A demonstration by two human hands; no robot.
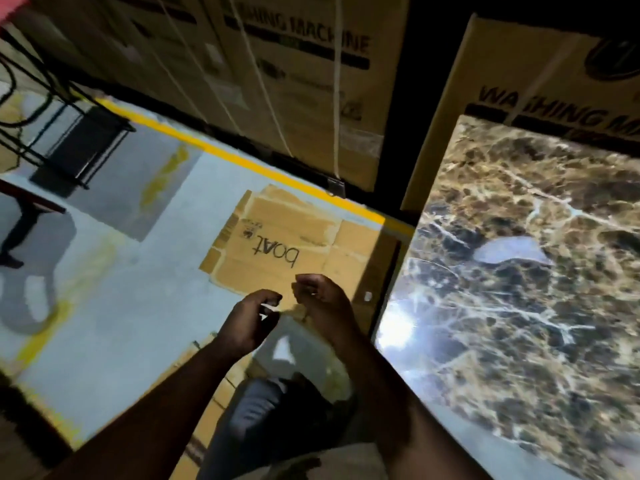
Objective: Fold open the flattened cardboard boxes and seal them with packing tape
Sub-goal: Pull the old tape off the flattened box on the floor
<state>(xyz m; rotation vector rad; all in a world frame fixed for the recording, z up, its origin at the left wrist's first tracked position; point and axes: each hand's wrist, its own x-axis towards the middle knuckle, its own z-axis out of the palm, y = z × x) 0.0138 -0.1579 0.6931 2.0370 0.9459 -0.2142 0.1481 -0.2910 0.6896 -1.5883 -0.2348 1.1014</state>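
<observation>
Below the curled fingers [266,303], the flattened cardboard box [277,244] is partly hidden; whether they pinch anything is unclear.

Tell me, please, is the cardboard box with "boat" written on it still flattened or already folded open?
Flattened. The boat box lies flat on the grey floor, printed face up, with no raised walls. Both hands hover above its near edge.

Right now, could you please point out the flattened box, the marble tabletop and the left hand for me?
Box [277,237]: head view, on its printed panel beside the lettering.
Tabletop [519,271]: head view, on its bare veined surface.
Left hand [247,323]: head view, on its back.
</observation>
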